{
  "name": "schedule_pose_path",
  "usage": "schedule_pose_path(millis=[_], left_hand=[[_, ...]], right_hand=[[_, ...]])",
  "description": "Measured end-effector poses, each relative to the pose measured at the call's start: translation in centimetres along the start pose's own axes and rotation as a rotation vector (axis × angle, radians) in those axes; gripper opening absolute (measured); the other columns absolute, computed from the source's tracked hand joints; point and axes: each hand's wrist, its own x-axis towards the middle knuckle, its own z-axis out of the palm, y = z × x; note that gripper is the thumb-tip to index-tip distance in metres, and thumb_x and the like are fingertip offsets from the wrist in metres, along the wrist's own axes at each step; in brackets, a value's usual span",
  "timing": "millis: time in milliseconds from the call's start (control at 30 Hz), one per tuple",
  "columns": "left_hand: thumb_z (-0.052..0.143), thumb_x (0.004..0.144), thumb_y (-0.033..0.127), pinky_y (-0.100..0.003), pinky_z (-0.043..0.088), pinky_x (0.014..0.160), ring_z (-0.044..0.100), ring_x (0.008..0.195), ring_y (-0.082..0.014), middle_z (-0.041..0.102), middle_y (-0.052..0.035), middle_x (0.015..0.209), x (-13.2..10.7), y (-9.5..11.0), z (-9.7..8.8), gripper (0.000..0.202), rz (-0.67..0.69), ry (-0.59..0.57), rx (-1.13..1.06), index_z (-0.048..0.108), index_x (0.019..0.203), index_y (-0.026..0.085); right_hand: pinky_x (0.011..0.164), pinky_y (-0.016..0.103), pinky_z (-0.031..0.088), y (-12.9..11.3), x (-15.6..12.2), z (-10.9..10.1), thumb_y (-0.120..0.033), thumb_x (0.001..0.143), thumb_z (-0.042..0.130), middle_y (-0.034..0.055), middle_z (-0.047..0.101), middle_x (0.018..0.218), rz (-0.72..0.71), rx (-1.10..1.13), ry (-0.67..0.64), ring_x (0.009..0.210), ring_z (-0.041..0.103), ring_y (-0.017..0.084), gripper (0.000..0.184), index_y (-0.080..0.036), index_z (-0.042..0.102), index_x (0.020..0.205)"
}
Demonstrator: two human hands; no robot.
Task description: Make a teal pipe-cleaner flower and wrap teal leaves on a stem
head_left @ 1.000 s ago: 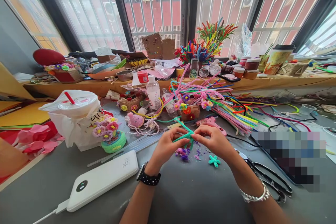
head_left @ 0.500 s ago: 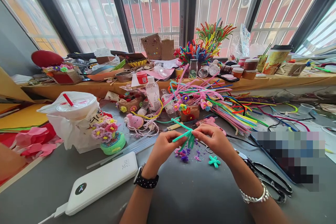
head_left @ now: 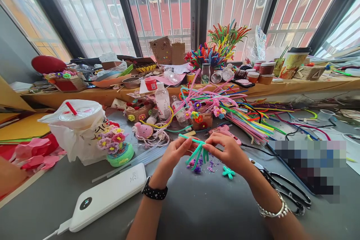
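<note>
Between my hands hangs a bent green pipe cleaner [head_left: 198,152], looped into several drooping strands. My left hand [head_left: 176,154] pinches its straight length, whose tip sticks out up and to the left. My right hand [head_left: 225,150] closes thumb and finger on the point where the strands meet. Below the hands lie purple and pink fuzzy scraps [head_left: 197,167]. A finished-looking green pipe-cleaner flower [head_left: 228,172] rests on the grey table near my right wrist.
Scissors [head_left: 284,189] and a phone [head_left: 303,168] lie to the right. A pink glue gun [head_left: 225,133] and piled pipe cleaners [head_left: 247,120] sit behind my hands. Leftward are a white power bank [head_left: 109,197], a bagged drink cup [head_left: 80,127] and a flower pot ornament [head_left: 119,146].
My left hand has shifted its grip along the straight length. The green strands, bunched and crossed before, now hang spread apart below the fingers.
</note>
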Motion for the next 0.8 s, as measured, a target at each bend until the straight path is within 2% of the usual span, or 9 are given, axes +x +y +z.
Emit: schedule_pose_path(millis=[133, 333, 500, 567, 667, 800], left_hand=[[0.07, 0.058, 0.029, -0.021, 0.039, 0.058, 0.055, 0.066, -0.0134, 0.065, -0.0035, 0.073, 0.1, -0.3, 0.1, 0.034, -0.031, -0.083, 0.011, 0.063, 0.088, 0.013], [0.067, 0.063, 0.025, -0.02, 0.04, 0.054, 0.053, 0.058, -0.0106, 0.065, -0.0034, 0.066, 0.2, -0.4, -0.1, 0.025, -0.016, -0.096, 0.0, 0.066, 0.084, 0.011], [0.066, 0.064, 0.023, -0.02, 0.042, 0.054, 0.056, 0.059, -0.0114, 0.065, -0.003, 0.065, 0.3, -0.6, 0.2, 0.024, -0.001, -0.036, -0.083, 0.065, 0.085, 0.012], [0.066, 0.064, 0.023, -0.021, 0.044, 0.057, 0.058, 0.061, -0.0121, 0.066, -0.0031, 0.067, 0.4, -0.9, 0.3, 0.021, 0.022, 0.008, -0.14, 0.064, 0.083, 0.012], [0.066, 0.064, 0.023, -0.025, 0.046, 0.064, 0.06, 0.064, -0.0136, 0.067, -0.0038, 0.07, 0.5, -1.1, 0.5, 0.022, 0.03, 0.08, -0.227, 0.062, 0.082, 0.011], [0.067, 0.063, 0.023, -0.026, 0.047, 0.067, 0.06, 0.068, -0.0142, 0.067, -0.0029, 0.072, 0.4, -1.0, 0.8, 0.019, 0.045, 0.151, -0.287, 0.059, 0.078, 0.013]], right_hand=[[0.06, 0.024, 0.04, 0.1, -0.1, 0.3, -0.032, 0.082, 0.047, 0.0022, 0.057, 0.069, -0.051, -0.103, -0.034, 0.064, 0.053, 0.014, 0.024, -0.017, 0.063, 0.075], [0.061, 0.026, 0.04, 0.7, 0.1, 0.6, -0.035, 0.085, 0.04, 0.0041, 0.058, 0.072, -0.111, -0.192, -0.043, 0.066, 0.053, 0.015, 0.031, -0.018, 0.065, 0.081], [0.066, 0.029, 0.041, 0.8, 0.2, 0.9, -0.033, 0.086, 0.04, 0.006, 0.058, 0.076, -0.136, -0.252, 0.01, 0.071, 0.053, 0.017, 0.029, -0.017, 0.064, 0.085], [0.071, 0.032, 0.041, 0.6, 0.1, 0.9, -0.034, 0.083, 0.046, 0.0072, 0.058, 0.084, -0.164, -0.277, 0.103, 0.079, 0.052, 0.019, 0.025, -0.018, 0.061, 0.094], [0.079, 0.036, 0.039, 0.2, -0.1, 0.8, -0.035, 0.075, 0.057, 0.0082, 0.056, 0.093, -0.259, -0.371, 0.223, 0.088, 0.049, 0.022, 0.031, -0.019, 0.056, 0.102], [0.081, 0.038, 0.037, -0.3, -0.4, 1.4, -0.024, 0.074, 0.057, 0.0055, 0.057, 0.094, -0.415, -0.507, 0.2, 0.089, 0.047, 0.021, 0.027, -0.025, 0.057, 0.101]])
